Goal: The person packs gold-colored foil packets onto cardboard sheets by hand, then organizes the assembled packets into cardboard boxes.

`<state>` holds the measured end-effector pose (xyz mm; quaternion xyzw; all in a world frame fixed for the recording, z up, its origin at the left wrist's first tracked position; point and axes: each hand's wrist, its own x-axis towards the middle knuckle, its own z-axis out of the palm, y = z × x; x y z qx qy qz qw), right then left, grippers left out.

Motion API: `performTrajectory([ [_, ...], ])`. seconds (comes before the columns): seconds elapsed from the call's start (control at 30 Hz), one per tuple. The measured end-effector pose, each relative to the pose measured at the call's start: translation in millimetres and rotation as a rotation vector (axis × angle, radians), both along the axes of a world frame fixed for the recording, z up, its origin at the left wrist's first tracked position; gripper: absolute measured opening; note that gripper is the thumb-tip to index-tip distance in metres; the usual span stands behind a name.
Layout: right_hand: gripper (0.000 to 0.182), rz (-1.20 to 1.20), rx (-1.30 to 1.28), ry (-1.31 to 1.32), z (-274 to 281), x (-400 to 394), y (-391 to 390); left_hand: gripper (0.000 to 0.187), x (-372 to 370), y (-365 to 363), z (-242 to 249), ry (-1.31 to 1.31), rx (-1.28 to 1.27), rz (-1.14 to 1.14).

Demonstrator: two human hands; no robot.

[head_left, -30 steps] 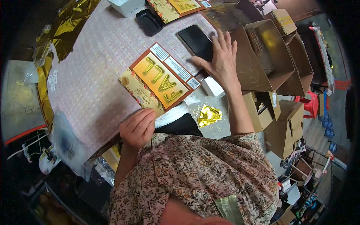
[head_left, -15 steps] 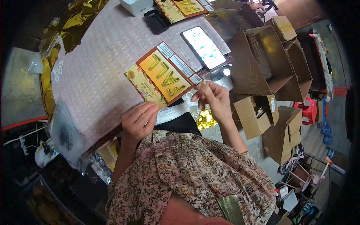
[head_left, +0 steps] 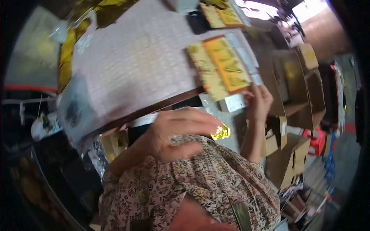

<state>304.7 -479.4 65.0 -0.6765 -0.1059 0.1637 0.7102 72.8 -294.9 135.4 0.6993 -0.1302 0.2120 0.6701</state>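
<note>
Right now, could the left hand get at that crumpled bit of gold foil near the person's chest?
Probably yes. The left hand is raised right beside the gold foil, with nothing showing between them, though the picture is blurred.

Pink-patterned table point(head_left: 135, 65), stacked cardboard boxes point(head_left: 293, 77), red stool point(head_left: 317, 140)

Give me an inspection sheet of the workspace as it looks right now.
Surface: table with a pale patterned cover, blurred.
Job's things: orange and gold card pack at the table's near edge; a white label-like piece just below it.
Clutter: a second card pack at the far edge; gold foil along the left side; a gold foil scrap below the table.
Hands: right hand at the pack's near corner; left hand off the table, against the floral shirt; grips unclear.
Cables: white cable, far left.
Surroundings: open cardboard boxes on the right; red stool.
</note>
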Motion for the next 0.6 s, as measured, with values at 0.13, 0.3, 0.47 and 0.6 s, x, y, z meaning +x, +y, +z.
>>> performTrajectory([
  [0.13, 0.019, -0.046, 0.161, -0.021, -26.8, 48.6, -26.8, 0.021, 0.5, -29.8, 53.8, -0.210, -0.767, -0.486],
  [0.3, 0.018, -0.006, 0.515, 0.225, -28.6, 83.1, -68.9, 0.035, -26.2, -18.9, 128.2, 0.538, -1.429, -1.036],
  [0.47, 0.017, 0.014, 0.556, 0.248, -26.9, 74.3, -72.4, 0.032, -15.1, -39.7, 84.2, -0.041, -1.180, -1.104],
  [0.6, 0.016, 0.067, 0.451, 0.251, -41.1, 79.9, -58.0, 0.028, -51.0, -50.6, 95.5, -0.307, -1.212, -0.927],
])
